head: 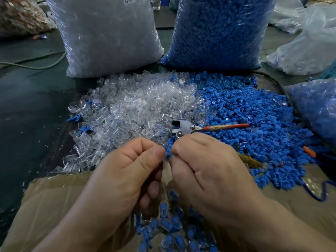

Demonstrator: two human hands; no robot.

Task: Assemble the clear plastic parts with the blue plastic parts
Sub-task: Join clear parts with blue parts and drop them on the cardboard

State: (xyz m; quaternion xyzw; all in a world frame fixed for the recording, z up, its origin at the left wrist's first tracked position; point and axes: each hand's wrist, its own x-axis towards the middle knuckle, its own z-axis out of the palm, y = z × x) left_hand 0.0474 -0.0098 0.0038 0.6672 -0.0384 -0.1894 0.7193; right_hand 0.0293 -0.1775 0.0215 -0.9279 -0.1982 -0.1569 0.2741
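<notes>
My left hand [127, 171] and my right hand [209, 170] meet at the centre, fingers curled. Between their thumbs and forefingers sits a small blue plastic part [168, 151], pinched from both sides. A clear piece seems to sit under my left fingers, mostly hidden. Beyond the hands lies a heap of clear plastic parts [138, 106] on the left and a heap of blue plastic parts [254, 113] on the right. Below my wrists lies a pile of joined clear-and-blue pieces [172, 231].
Pliers [189, 127] with a red handle lie where the two heaps meet. A tall bag of clear parts [107, 35] and a bag of blue parts [220, 31] stand behind. Brown cardboard [54, 202] covers the near surface. More bags sit at the right.
</notes>
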